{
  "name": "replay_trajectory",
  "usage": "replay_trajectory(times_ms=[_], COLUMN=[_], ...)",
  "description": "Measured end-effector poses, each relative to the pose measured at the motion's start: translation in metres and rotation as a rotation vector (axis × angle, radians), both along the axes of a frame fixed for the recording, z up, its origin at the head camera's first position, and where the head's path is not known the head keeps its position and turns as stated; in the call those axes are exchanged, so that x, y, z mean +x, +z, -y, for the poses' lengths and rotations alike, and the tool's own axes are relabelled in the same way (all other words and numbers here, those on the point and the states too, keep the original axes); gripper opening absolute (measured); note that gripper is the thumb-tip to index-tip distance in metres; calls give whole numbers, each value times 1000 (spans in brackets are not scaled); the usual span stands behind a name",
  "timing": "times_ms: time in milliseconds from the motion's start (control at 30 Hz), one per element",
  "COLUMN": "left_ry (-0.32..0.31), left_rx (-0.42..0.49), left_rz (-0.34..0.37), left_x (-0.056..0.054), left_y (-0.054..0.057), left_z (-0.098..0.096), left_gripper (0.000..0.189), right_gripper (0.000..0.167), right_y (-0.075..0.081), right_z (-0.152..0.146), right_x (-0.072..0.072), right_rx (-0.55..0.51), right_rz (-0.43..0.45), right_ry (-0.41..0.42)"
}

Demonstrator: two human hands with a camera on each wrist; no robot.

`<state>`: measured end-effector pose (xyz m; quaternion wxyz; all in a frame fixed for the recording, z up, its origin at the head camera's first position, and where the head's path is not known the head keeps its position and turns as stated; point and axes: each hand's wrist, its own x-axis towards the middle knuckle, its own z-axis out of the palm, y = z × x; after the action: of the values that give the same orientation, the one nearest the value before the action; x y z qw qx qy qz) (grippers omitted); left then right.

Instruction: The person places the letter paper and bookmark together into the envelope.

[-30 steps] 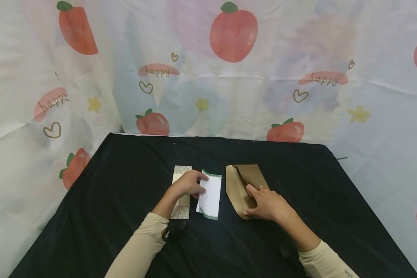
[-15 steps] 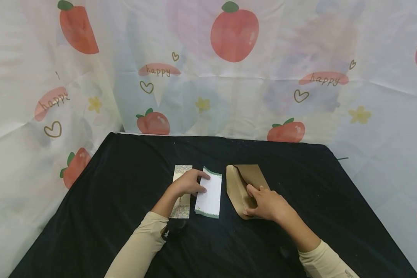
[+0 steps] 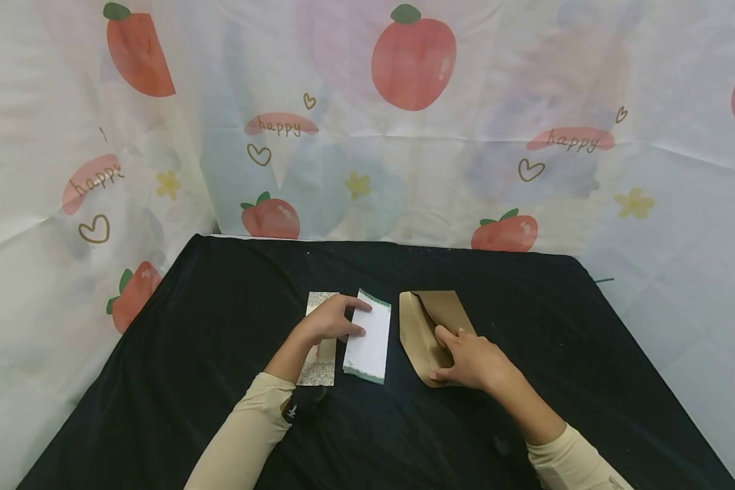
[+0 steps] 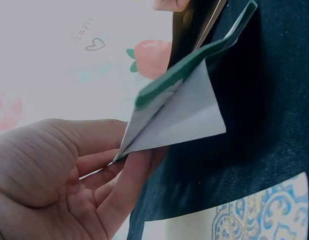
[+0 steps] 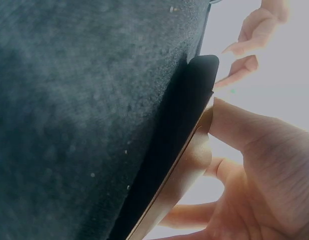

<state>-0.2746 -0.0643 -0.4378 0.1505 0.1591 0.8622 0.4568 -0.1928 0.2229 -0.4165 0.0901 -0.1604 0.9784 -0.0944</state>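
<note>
My left hand (image 3: 331, 320) pinches the left edge of a folded white sheet of paper (image 3: 370, 347) with green leafy borders at both ends. In the left wrist view the folded paper (image 4: 189, 110) spreads apart at its near end, thumb on one side and fingers on the other. Beneath that hand lies a narrow cream card (image 3: 318, 371) with patterned ends, partly hidden. My right hand (image 3: 474, 357) grips a brown paper envelope (image 3: 415, 333) by its right side. The envelope's flap is raised and its mouth gapes a little; some fingers are hidden behind it.
A black cloth (image 3: 233, 340) covers the table. Behind and at the sides hangs a pale curtain (image 3: 355, 68) printed with fruit and hearts. The sheet and the envelope are separated by a thin strip of cloth.
The folded sheet's skewed layers have come into line at the lower end, and the sheet has shifted slightly away from me with my left hand. My right hand and the envelope have stayed put.
</note>
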Motion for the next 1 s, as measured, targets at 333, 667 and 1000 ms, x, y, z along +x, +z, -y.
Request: replay_trajectory(times_ms=[333, 667, 1000], left_ry=[24, 36, 32], left_rx=[29, 74, 108], left_rz=[10, 34, 58], left_x=[0, 0, 0], left_y=[0, 2, 0], left_z=[-1, -2, -4], left_gripper=[43, 46, 47], right_gripper=[55, 55, 55], right_y=[-2, 1, 1], right_z=[-1, -1, 0], right_x=[-2, -2, 0], right_rx=[-3, 4, -16], right_rz=[7, 9, 6], right_ry=[2, 0, 6])
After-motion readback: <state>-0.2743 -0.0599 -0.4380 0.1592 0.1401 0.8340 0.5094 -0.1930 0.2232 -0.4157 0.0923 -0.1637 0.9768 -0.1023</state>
